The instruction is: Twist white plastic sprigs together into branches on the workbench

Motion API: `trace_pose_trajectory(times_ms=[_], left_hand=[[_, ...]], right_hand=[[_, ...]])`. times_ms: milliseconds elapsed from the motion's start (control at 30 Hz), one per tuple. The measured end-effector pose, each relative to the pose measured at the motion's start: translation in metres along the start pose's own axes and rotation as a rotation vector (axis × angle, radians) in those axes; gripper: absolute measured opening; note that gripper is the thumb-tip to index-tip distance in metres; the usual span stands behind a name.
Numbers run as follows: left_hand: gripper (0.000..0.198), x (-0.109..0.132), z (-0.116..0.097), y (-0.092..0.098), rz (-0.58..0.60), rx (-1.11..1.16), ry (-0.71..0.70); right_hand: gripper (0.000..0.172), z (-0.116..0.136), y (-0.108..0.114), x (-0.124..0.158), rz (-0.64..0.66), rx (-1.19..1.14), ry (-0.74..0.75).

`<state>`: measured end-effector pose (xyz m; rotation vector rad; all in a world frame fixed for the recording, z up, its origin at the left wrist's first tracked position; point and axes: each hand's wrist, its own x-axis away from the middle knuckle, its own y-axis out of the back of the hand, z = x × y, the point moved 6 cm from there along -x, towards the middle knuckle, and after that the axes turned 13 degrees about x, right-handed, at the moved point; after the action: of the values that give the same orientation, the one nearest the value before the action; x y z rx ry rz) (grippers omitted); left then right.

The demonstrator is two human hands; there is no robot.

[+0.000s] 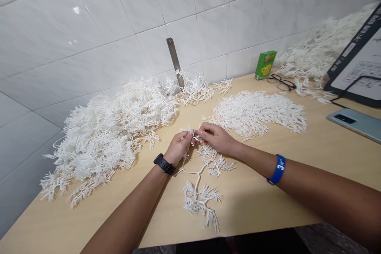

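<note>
— Across the pale wooden table [297, 190], what lies where?

— Biggest is the tangled heap of white plastic branch pieces [110, 135] on my left against the tiled wall [89, 27]. Smaller, flatter, is the spread of white plastic sprigs [258, 113] just beyond my right hand. Another white pile [315, 55] sits far right by a dark-framed board [357, 59], with a grey phone [355, 123] near it. No container holds any of them; all lie loose on the table.

— And your hands?

— My left hand [177, 147], black watch at the wrist, and my right hand [217, 138], blue band on the forearm, meet fingertip to fingertip. Both grips are pinched on the top of one white branching plastic stem [199, 174].

— How does it run?

— Its long axis trails from my grips back toward me, lower tufts resting on the table, between my forearms. Both hands are equally near.

— Smaller things?

— A green carton [265, 64] and black-rimmed spectacles [281, 82] by the wall.
</note>
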<state>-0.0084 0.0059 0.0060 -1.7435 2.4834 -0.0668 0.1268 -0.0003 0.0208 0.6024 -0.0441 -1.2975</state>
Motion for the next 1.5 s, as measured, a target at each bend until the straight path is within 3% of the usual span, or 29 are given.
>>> trace_pose_trajectory(times_ms=[167, 367, 500, 633, 800, 933, 1067, 1200, 1267, 1367, 1500], left_hand=[[0.045, 0.002, -0.006, -0.003, 0.028, -0.125, -0.05], [0.04, 0.002, -0.011, -0.004, 0.03, -0.245, -0.095], [0.035, 0.001, -0.012, -0.002, -0.034, -0.149, -0.169], [0.038, -0.001, 0.001, 0.002, -0.07, 0.023, -0.056], [0.037, -0.004, 0.007, 0.017, -0.212, 0.351, 0.062], [0.037, -0.005, -0.003, 0.024, -0.27, 0.334, 0.03], [0.04, -0.002, -0.007, 0.011, -0.176, 0.17, 0.003], [0.036, 0.002, -0.007, 0.002, -0.094, -0.056, 0.017], [0.035, 0.002, -0.01, -0.001, -0.035, -0.2, 0.002], [0.032, 0.003, -0.013, -0.007, 0.07, -0.369, -0.041], [0.019, 0.006, -0.013, -0.015, 0.225, -0.433, -0.041]], right_hand=[[0.036, 0.0, 0.001, 0.001, -0.044, 0.165, 0.07], [0.037, 0.003, -0.003, 0.001, 0.014, 0.2, 0.119], [0.031, 0.007, -0.008, 0.001, 0.067, 0.128, 0.156], [0.032, 0.008, -0.01, 0.002, 0.087, 0.049, 0.17], [0.033, 0.013, -0.012, 0.007, 0.117, 0.015, 0.203], [0.035, 0.009, 0.0, 0.006, -0.046, 0.175, 0.184], [0.027, -0.009, 0.022, 0.001, -0.283, 0.412, 0.035], [0.021, -0.006, 0.028, 0.001, -0.363, 0.524, 0.016], [0.021, 0.001, 0.023, 0.002, -0.302, 0.487, 0.054], [0.028, 0.008, 0.009, 0.004, -0.11, 0.45, 0.058], [0.037, 0.009, -0.006, 0.006, 0.08, 0.46, 0.113]])
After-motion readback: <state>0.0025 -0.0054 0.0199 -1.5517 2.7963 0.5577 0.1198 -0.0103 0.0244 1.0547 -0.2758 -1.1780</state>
